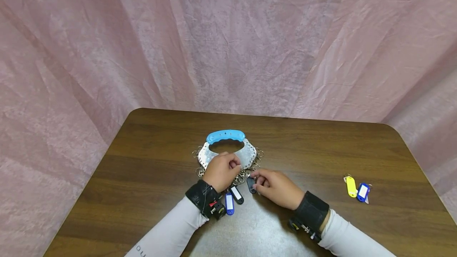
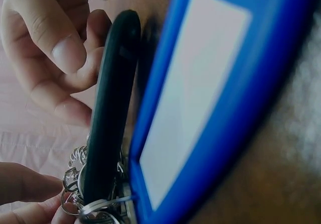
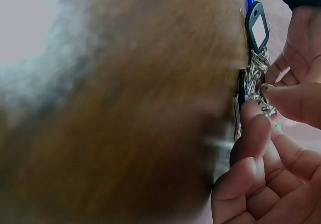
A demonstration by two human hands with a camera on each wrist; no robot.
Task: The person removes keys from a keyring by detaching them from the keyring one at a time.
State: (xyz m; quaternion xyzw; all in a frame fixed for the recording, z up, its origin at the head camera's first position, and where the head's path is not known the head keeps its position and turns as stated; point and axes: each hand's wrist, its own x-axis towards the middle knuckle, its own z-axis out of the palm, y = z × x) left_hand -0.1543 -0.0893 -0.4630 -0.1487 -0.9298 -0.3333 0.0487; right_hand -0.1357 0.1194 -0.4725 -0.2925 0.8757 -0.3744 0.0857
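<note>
As left grip (image 1: 222, 173) pinches rings (image 3: 255, 78), right (image 1: 280, 188) touches tag (image 1: 250, 184)

A brown wooden table (image 1: 160, 138) spans the lower frame, its far corners rounded. At centre lies a metal plate (image 1: 204, 156) with a light-blue handle (image 1: 226, 134) and edge rings (image 1: 238, 180); below are a blue tag (image 1: 229, 204) and black tag (image 1: 237, 195). Lower right, a yellow tag (image 1: 351, 186) lies beside another blue one (image 1: 363, 192).

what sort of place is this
Likely a plain filming or recording setup, though the wider room can't be seen: a wood-grain table, a pink curtain hung behind it, and black wrist straps carrying small devices.
</note>
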